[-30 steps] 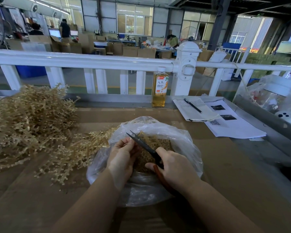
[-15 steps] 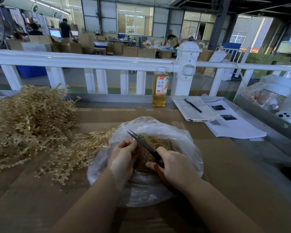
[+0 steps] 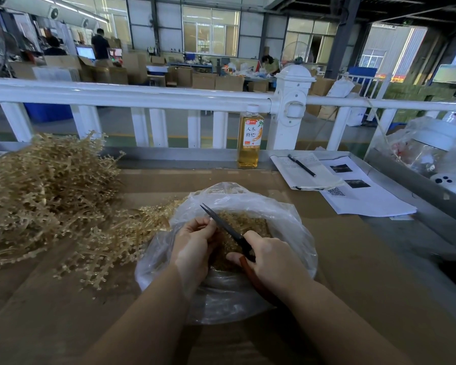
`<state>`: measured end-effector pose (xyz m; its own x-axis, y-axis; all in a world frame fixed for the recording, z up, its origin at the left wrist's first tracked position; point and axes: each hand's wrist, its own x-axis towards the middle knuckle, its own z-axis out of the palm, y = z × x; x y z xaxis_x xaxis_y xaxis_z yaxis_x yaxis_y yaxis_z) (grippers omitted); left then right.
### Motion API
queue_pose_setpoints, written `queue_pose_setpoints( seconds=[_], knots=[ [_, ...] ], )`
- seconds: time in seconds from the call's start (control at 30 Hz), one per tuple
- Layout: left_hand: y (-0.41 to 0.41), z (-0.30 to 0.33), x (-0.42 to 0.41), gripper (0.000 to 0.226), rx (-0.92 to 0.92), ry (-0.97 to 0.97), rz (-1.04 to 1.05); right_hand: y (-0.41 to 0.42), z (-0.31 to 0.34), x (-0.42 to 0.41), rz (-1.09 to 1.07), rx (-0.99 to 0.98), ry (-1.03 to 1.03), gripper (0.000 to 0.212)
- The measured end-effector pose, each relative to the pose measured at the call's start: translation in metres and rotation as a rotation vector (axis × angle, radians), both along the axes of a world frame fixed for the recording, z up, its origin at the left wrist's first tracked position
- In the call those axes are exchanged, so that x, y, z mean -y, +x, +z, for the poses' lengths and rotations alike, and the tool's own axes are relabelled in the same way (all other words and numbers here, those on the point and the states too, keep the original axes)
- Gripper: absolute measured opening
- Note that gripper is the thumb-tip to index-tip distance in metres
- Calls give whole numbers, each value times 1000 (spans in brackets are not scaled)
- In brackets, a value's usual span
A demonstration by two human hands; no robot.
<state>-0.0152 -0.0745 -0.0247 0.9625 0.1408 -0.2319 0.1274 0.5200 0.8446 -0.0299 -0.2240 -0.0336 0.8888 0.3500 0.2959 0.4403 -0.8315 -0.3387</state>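
View from a head-worn camera, looking down at a person's two bare hands working over a crumpled clear plastic bag (image 3: 287, 227) that lies open on a brown cardboard-covered table (image 3: 366, 272).

The right hand (image 3: 273, 259) grips a pair of scissors with dark metal blades and reddish-brown handles (image 3: 223, 223). Its fingers are curled round the handles, and the blades point up and to the left, over the mouth of the bag. The blades look close together, though the angle makes this hard to judge.

The left hand (image 3: 195, 243) is just left of the blades. Its fingers are bent and the fingertips (image 3: 208, 223) are pinched together right against the blade. What they pinch is hidden behind the fingers; it is probably a small sprig of the beige material.

Inside the bag, under both hands, lies a heap of small brownish-beige cut pieces (image 3: 250, 222). To the left of the bag, touching its edge, a large tangled pile of pale beige branching plastic stems (image 3: 45, 198) spreads across the table.

At the far edge of the table stands a clear plastic bottle of amber drink with a white cap (image 3: 250, 139). To its right is an open white notebook (image 3: 308, 177) with a black pen (image 3: 302, 165) lying on it, partly over a stack of white printed sheets (image 3: 371, 204). A white metal railing (image 3: 142, 94) runs behind the table.
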Motion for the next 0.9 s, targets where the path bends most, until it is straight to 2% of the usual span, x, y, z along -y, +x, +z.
queue_pose_setpoints(
  seconds=[0.17,0.3,0.47,0.53,0.7,0.8,0.9],
  knots=[
    [1,0,0,20,-28,-50,28,-2,0,0,-28,46,72,40],
    [5,12,-1,20,-7,-253,74,-3,3,-2,-126,100,173,33],
    [6,27,-16,16,0,-354,99,-2,9,-6,-219,17,235,30],
    [6,29,-22,15,-2,-374,134,-1,11,-8,-237,-25,207,27],
    [5,34,-29,27,77,-428,251,0,12,-14,-279,-210,93,37],
    [6,37,-30,28,127,-445,264,-2,15,-17,-313,-208,-32,45],
    [7,39,-28,27,140,-418,249,-6,21,-20,-385,-98,-259,44]
  ],
)
